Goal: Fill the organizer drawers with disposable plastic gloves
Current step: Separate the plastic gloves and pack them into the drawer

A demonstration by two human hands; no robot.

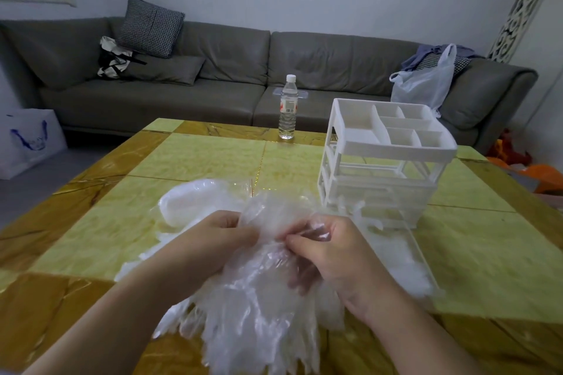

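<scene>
A bundle of clear disposable plastic gloves (253, 307) hangs between my hands above the near edge of the table, its fingers dangling downward. My left hand (213, 240) grips the bundle's top from the left. My right hand (332, 256) pinches the crumpled plastic with thumb and fingertips from the right. A bag with more gloves (195, 201) lies on the table behind my hands. The white organizer (384, 158) stands to the right, with a divided top tray. Its pulled-out drawer (408, 262) lies in front of it, holding white gloves.
The yellow and brown tiled table (91, 222) carries a water bottle (288, 106) at its far edge. A grey sofa (213, 70) with cushions and a plastic bag (426, 82) runs behind. A white shopping bag (27, 140) stands on the floor at left.
</scene>
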